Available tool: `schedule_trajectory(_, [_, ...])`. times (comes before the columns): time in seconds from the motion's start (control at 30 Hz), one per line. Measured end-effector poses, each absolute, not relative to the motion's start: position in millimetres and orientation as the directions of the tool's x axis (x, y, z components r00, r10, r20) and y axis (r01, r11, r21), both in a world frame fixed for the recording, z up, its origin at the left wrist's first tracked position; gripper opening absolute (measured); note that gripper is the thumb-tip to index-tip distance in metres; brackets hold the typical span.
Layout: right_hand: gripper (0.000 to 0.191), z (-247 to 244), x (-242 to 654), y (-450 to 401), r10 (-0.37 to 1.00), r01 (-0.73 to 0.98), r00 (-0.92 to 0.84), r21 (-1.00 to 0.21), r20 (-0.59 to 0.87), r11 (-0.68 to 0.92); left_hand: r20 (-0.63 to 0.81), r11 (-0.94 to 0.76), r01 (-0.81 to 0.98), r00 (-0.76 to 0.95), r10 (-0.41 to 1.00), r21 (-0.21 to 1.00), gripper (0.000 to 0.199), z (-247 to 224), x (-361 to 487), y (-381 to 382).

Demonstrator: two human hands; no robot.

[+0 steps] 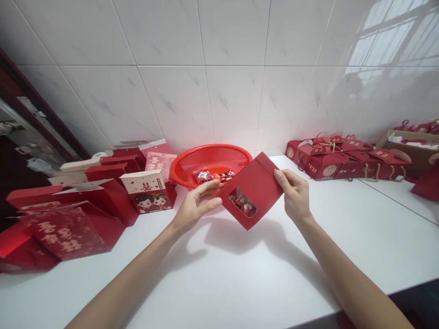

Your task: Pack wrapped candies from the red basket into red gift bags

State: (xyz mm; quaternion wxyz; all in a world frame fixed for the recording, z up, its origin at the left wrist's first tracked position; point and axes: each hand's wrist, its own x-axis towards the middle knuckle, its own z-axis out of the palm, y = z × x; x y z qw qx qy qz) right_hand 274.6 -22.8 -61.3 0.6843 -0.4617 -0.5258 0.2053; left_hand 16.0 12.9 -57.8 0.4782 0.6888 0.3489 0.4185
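Note:
A red paper candy box (255,189) with a rounded clear window hangs tilted above the white table. Wrapped candies (243,202) show through that window. My right hand (295,189) pinches the box by its upper right edge, thumb on the near face. At the box's left corner is my left hand (197,205), with thumb and fingers apart around the corner; whether they touch it is hard to tell. Behind the box stands a red plastic basket (211,153) with colourful wrapped candies (212,176) at its bottom, partly hidden by the box and my left hand.
Red and cream paper boxes (73,233) stand in rows at the left, one with a cartoon couple (150,194). Red handled gift boxes (329,164) line the wall at right. Beyond them are a cardboard carton (416,157) and another person's hand (400,156). The tiled wall (233,100) closes off the back.

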Motion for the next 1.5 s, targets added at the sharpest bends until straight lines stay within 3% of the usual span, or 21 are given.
schedule_trajectory(0.3, [0.04,-70,266,-22,0.834,0.067,0.344,-0.897,0.432,0.437,0.24,-0.308,0.111,0.402,0.883,0.945,0.067,-64,15,14])
schedule_trajectory(0.67, [0.033,-66,264,-27,0.897,0.036,0.183,-0.914,0.403,0.403,0.246,-0.359,0.168,0.468,0.849,0.918,0.066,-60,1,21])
schedule_trajectory(0.97, [0.032,-67,260,-33,0.942,0.037,-0.036,-0.942,0.333,0.334,-0.026,-0.42,0.381,0.765,0.643,0.824,0.082,-42,-10,14])
schedule_trajectory(1.07, [0.03,-67,252,-38,0.94,0.05,-0.143,-0.946,0.31,0.319,-0.011,-0.428,0.322,0.809,0.588,0.844,0.068,-36,-8,11])
schedule_trajectory(1.2, [0.024,-65,243,-44,0.92,0.088,-0.183,-0.927,0.345,0.365,0.135,-0.381,0.208,0.701,0.701,0.901,0.044,-36,2,6])
schedule_trajectory(1.5, [0.025,-71,234,-46,0.914,0.115,-0.126,-0.909,0.387,0.4,0.232,-0.4,0.172,0.588,0.775,0.9,0.032,-40,13,-5])
